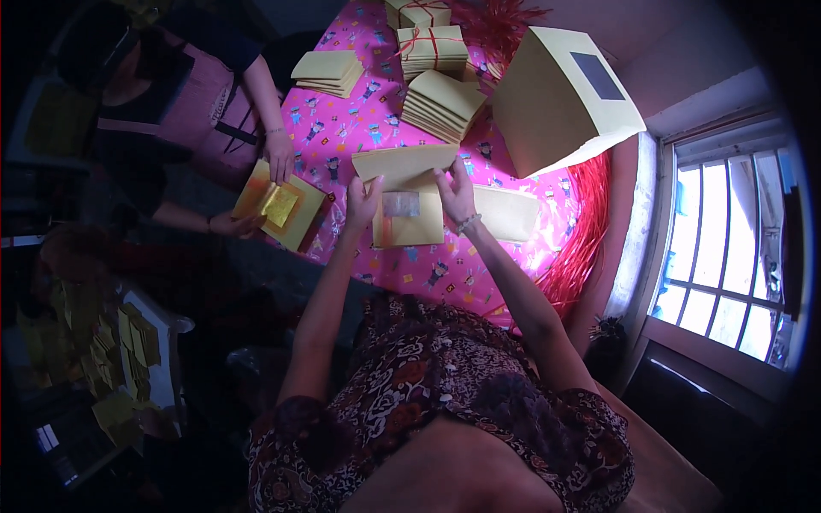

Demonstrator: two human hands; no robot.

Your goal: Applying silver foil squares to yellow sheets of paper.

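Observation:
My left hand (363,198) and my right hand (457,195) grip the two ends of a folded wad of yellow paper (406,162), thumbs on the near side. Just below it, on the pink patterned tablecloth (342,145), lies a yellow sheet (413,232) bearing an orange band and a shiny silvery patch (401,204). My forearms pass either side of that sheet. Another pale yellow sheet (511,214) rests to the right of my right hand. A bracelet circles my right wrist. The fingers behind the wad are partly hidden.
Folded yellow paper stacks (443,104) and red-tied bundles (432,50) stand at the back. A large yellow paper block (560,103) rises at right, beside red strands (594,222). At left a co-worker's hands (280,158) handle gold-patched paper (286,205). A barred window (727,239) is far right.

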